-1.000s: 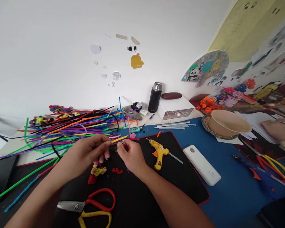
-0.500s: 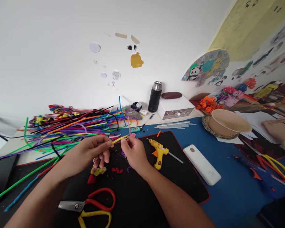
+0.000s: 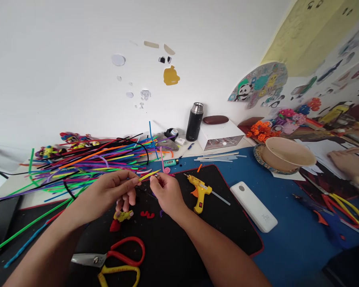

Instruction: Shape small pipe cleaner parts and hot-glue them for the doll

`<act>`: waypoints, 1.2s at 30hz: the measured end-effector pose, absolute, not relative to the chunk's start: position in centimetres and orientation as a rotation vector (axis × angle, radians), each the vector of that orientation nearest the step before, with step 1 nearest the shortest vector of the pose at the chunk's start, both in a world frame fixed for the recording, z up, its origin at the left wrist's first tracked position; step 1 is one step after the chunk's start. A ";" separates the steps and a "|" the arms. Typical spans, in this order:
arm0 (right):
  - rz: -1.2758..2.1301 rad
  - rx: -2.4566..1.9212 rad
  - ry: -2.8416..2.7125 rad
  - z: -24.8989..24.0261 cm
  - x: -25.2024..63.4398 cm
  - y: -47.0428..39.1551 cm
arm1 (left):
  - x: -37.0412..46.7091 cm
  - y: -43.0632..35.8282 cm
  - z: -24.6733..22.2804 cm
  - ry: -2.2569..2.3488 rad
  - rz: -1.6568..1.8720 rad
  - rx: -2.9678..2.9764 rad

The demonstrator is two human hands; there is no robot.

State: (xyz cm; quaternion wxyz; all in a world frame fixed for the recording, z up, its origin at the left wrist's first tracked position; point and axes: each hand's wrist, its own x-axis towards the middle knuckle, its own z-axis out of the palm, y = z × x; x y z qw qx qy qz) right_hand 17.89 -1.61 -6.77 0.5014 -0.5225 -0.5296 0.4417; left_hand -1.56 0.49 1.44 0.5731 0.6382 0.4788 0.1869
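My left hand [image 3: 115, 191] pinches a short yellow pipe cleaner [image 3: 150, 175] between thumb and fingertips. Close beside its free end, my right hand [image 3: 168, 193] is closed with thumb and fingers together. Something small and dark shows at its fingertips, too hidden to name. Below my left hand lies a small yellow and red fuzzy figure [image 3: 121, 217]. Red curled pieces [image 3: 147, 215] rest on the black mat [image 3: 173, 247] between my arms. Scissors with red and yellow handles [image 3: 126, 251] lie nearer to me.
A yellow glue gun [image 3: 201, 193] lies right of my right hand, with a white power bank [image 3: 253, 207] beyond. Many coloured pipe cleaners [image 3: 86, 161] pile up at back left. A black flask [image 3: 194, 122] stands behind. At far right are a bowl [image 3: 287, 157] and another person's hands [image 3: 347, 161].
My right hand has shifted slightly left. The yellow pipe cleaner's far end now shows beside its fingertips. My left hand keeps its pinch, and the view has moved a little.
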 end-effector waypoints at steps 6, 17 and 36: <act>1.054 -1.284 -1.267 -6.4 18.0 -1.6 | -1.5 0.4 1.6 1.121 0.431 1.501; 1.068 -1.268 -1.290 -6.6 17.8 -1.9 | -1.5 0.4 1.6 1.121 0.422 1.514; 1.155 -1.240 -1.229 -7.0 17.9 -1.5 | -1.5 0.0 0.8 1.407 0.491 2.451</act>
